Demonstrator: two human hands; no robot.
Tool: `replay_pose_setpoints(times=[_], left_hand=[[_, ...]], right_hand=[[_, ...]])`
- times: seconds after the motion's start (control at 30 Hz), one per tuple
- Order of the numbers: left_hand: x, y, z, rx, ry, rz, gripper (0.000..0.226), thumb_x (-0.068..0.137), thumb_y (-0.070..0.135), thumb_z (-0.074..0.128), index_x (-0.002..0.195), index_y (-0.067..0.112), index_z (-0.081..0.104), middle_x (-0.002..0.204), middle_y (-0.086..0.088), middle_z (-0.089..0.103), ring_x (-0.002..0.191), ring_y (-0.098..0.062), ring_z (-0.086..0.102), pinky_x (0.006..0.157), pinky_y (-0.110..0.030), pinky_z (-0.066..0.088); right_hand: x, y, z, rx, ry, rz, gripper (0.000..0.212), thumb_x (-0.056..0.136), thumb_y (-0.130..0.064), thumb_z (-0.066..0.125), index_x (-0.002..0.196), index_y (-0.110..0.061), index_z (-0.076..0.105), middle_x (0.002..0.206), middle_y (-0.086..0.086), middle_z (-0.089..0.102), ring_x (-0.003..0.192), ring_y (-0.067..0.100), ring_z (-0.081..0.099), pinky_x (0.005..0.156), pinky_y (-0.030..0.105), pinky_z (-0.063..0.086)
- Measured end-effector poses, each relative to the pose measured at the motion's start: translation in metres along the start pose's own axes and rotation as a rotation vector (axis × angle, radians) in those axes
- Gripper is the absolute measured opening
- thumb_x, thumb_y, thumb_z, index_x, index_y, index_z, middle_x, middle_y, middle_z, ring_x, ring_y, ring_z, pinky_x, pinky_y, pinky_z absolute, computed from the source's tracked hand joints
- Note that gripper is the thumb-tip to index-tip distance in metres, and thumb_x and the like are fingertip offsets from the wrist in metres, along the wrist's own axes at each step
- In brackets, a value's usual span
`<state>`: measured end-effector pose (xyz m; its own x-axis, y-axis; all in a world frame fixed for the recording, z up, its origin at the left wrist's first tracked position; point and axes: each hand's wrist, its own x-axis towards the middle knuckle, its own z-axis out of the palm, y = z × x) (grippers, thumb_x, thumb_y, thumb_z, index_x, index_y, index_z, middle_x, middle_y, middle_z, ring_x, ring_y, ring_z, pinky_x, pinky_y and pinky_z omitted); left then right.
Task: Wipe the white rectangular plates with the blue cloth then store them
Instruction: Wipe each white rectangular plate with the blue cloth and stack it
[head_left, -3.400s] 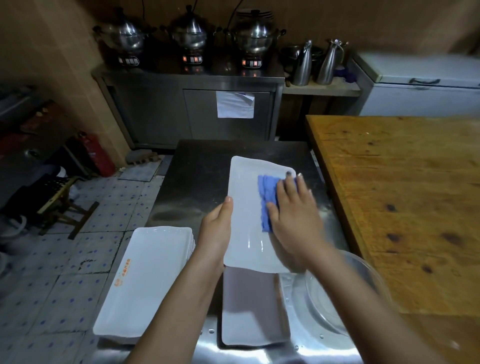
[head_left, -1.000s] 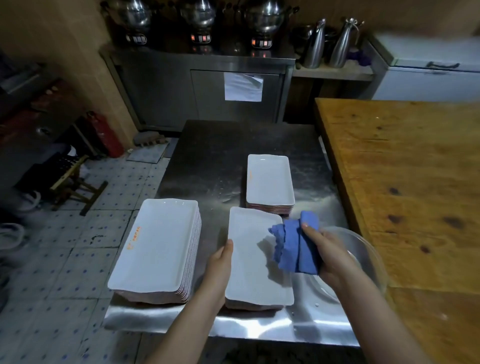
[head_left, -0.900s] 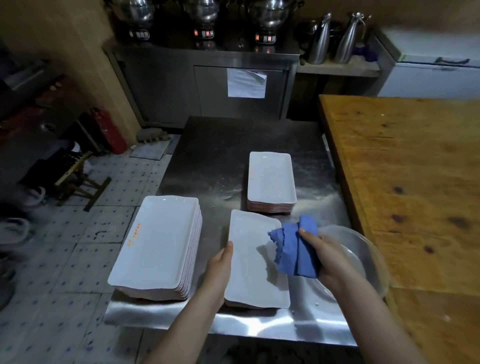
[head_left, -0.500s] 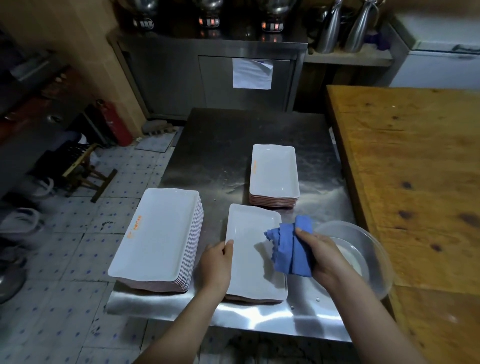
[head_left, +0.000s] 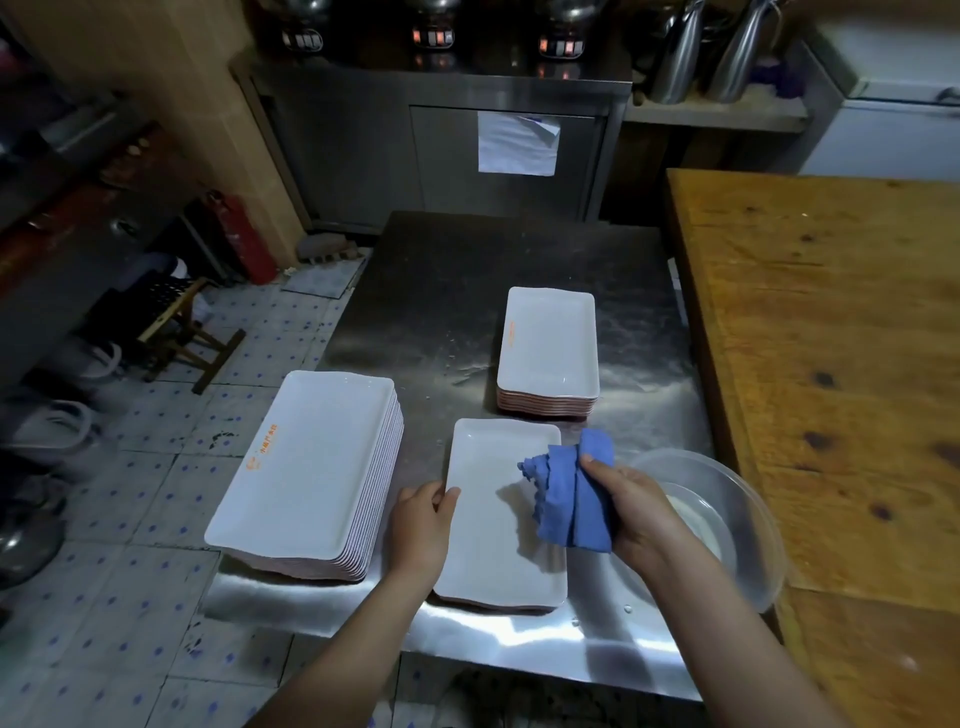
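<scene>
A white rectangular plate tops a low stack near the front edge of the steel table. My left hand grips its left rim, thumb over the edge. My right hand holds the bunched blue cloth just above the plate's right side. A tall stack of larger white plates with an orange logo stands at the left, overhanging the table's edge. A smaller stack of white plates sits farther back in the middle.
A clear plastic bowl sits right of the plate, partly under my right wrist. A wooden table borders the right side. A steel cabinet with pots and jugs stands at the back. Tiled floor with a stool lies left.
The plate held up and wiped 3.4 s ago is gone from my hands; now I hold the top plate of the near stack. Over the last second the view tilted down slightly; hands barely moved.
</scene>
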<state>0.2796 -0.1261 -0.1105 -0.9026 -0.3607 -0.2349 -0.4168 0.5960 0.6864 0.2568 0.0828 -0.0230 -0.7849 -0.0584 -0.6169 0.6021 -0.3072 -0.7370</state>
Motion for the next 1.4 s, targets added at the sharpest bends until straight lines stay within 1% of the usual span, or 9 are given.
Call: replay_pose_setpoints(times=[0.13,0.3,0.57,0.67,0.73,0.87,1.03,1.13,1.4], left_hand=[[0.006,0.019,-0.005,-0.08,0.091,0.015,0.02,0.09,0.029,0.054,0.096,0.015,0.067,0.095,-0.008,0.06,0.092,-0.023,0.056,0.082,-0.033,0.048],[0.045,0.058,-0.008,-0.093,0.09,0.013,0.027,0.091,0.034,0.052,0.103,0.015,0.066,0.106,-0.006,0.062,0.097,-0.023,0.056,0.084,-0.031,0.046],[0.133,0.127,0.007,-0.192,-0.026,-0.058,0.033,0.091,0.031,0.055,0.106,0.004,0.065,0.112,-0.012,0.066,0.104,-0.03,0.059,0.084,-0.031,0.044],[0.157,0.144,0.018,-0.227,-0.081,-0.081,0.035,0.09,0.032,0.057,0.111,0.004,0.063,0.113,-0.012,0.066,0.104,-0.029,0.06,0.083,-0.029,0.044],[0.166,0.149,0.024,-0.221,-0.107,-0.097,0.037,0.088,0.033,0.06,0.114,0.006,0.061,0.114,-0.01,0.066,0.103,-0.027,0.061,0.078,-0.026,0.043],[0.18,0.145,0.033,-0.182,-0.135,-0.077,0.04,0.083,0.029,0.066,0.117,0.009,0.056,0.115,-0.01,0.063,0.099,-0.027,0.062,0.076,-0.026,0.044],[0.184,0.142,0.034,-0.005,-0.119,0.069,0.021,0.089,0.02,0.058,0.1,0.004,0.065,0.112,-0.012,0.057,0.083,-0.025,0.056,0.069,-0.023,0.036],[0.182,0.144,0.029,0.046,-0.088,0.092,0.022,0.093,0.018,0.052,0.104,0.004,0.065,0.114,-0.011,0.052,0.088,-0.027,0.056,0.076,-0.026,0.04],[0.181,0.151,0.012,-0.13,-0.1,0.07,0.01,0.099,0.017,0.039,0.096,0.009,0.045,0.093,-0.004,0.054,0.08,-0.024,0.051,0.063,-0.028,0.036]], right_hand=[[0.01,-0.009,-0.002,-0.016,-0.057,-0.025,0.021,0.093,-0.017,0.056,0.093,0.001,0.066,0.079,0.011,0.074,0.067,0.022,0.07,0.062,0.032,0.055],[0.024,-0.03,0.002,0.01,-0.097,-0.074,0.023,0.095,-0.016,0.052,0.096,0.002,0.066,0.085,0.015,0.073,0.07,0.025,0.07,0.059,0.034,0.058],[0.058,-0.075,0.015,-0.015,0.055,-0.148,0.026,0.095,-0.017,0.051,0.105,0.003,0.065,0.1,0.018,0.072,0.094,0.03,0.068,0.089,0.041,0.052],[0.072,-0.083,0.016,-0.015,0.133,-0.135,0.023,0.094,-0.018,0.053,0.098,0.0,0.068,0.091,0.013,0.074,0.081,0.023,0.071,0.08,0.037,0.054],[0.08,-0.084,0.016,-0.011,0.152,-0.112,0.026,0.093,-0.02,0.055,0.102,0.001,0.067,0.097,0.015,0.073,0.086,0.026,0.071,0.084,0.039,0.053],[0.091,-0.082,0.014,0.018,0.202,-0.111,0.018,0.093,-0.015,0.055,0.081,-0.006,0.065,0.07,0.004,0.073,0.061,0.013,0.07,0.069,0.033,0.051],[0.097,-0.08,0.013,-0.013,0.224,-0.117,0.017,0.092,-0.018,0.057,0.091,-0.004,0.067,0.079,0.007,0.074,0.068,0.018,0.07,0.066,0.033,0.052],[0.096,-0.082,0.013,-0.03,0.266,-0.118,0.015,0.093,-0.016,0.056,0.085,-0.007,0.065,0.081,0.01,0.072,0.072,0.021,0.069,0.071,0.036,0.052],[0.082,-0.085,0.0,0.013,0.323,-0.108,0.015,0.093,-0.015,0.056,0.085,-0.006,0.063,0.071,0.008,0.072,0.068,0.022,0.066,0.064,0.034,0.05]])
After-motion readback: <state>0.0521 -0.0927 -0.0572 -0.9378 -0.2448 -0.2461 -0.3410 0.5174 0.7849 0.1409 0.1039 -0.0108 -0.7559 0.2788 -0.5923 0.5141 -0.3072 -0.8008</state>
